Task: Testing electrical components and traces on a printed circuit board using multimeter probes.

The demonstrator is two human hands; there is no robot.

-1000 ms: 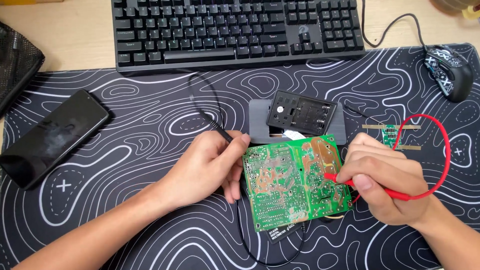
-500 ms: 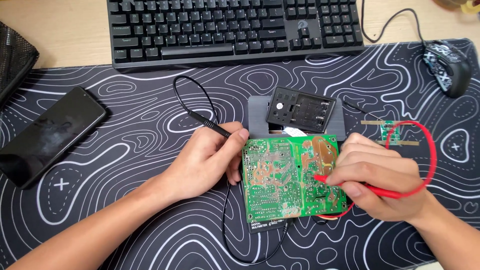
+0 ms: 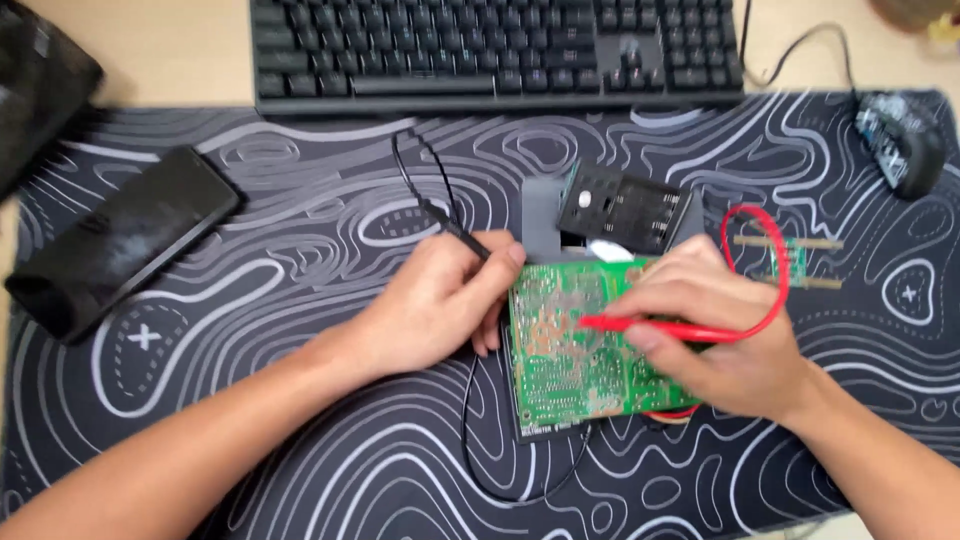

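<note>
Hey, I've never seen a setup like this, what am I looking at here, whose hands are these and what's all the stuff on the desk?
This is one picture from a camera worn on a person's head, looking down at their own two bare hands over a desk.

The left hand grips a black test probe with a thin black lead. The right hand holds a red test probe, its tip on a green circuit board; its red lead loops behind.

Everything lies on a black desk mat with wavy white lines. Behind the board sits a dark meter-like device. Farther back is a black keyboard, at the right a black mouse, at the left a black phone.
</note>
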